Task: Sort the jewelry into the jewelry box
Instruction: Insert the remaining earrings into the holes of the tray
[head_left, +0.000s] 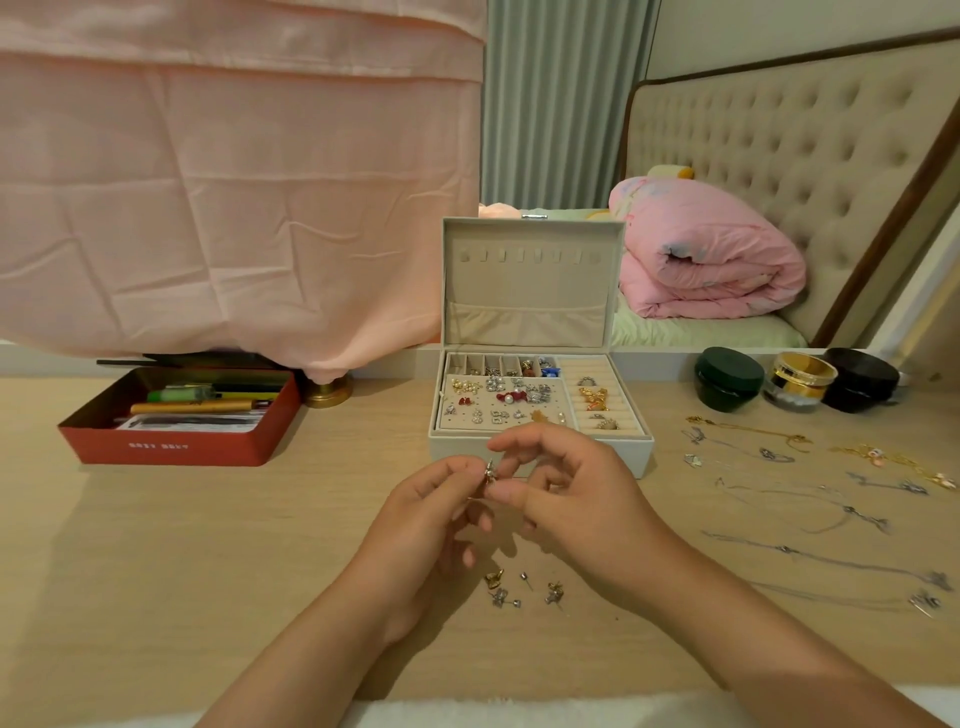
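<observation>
A small silvery earring (489, 470) is held in the air just in front of the jewelry box (635, 457), above the bench (208, 545). The left hand (431, 512) pinches it between thumb and forefinger. The right hand (566, 493) meets it from the other side with thumb and forefinger closed in on it and the other fingers curled; the piece is so small that the right hand's grip looks like a pinch on its back end rather than plainly being one.

The jewelry box stands open with its lid (530, 280) upright, a row of hooks and a pocket on the lid's inside. In the tray, the left panel carries many stud earrings in rows, the padded rolls on the right hold several rings, and the narrow compartments along the back contain a few more pieces.

On the bench below the hands lie some loose earrings (519, 590), close together. To the right of the box, thin necklaces (810, 499), silver and gold, are spread out on the bench.

A red tin (171, 441) with pens and cards sits well to the left. Three jars stand behind the necklaces: a dark green jar (727, 379), a gold-lidded jar (800, 379) and a black jar (860, 379). A pink cloth (234, 182) hangs behind the tin, and a rolled pink duvet (711, 260) lies on the bed beyond.
</observation>
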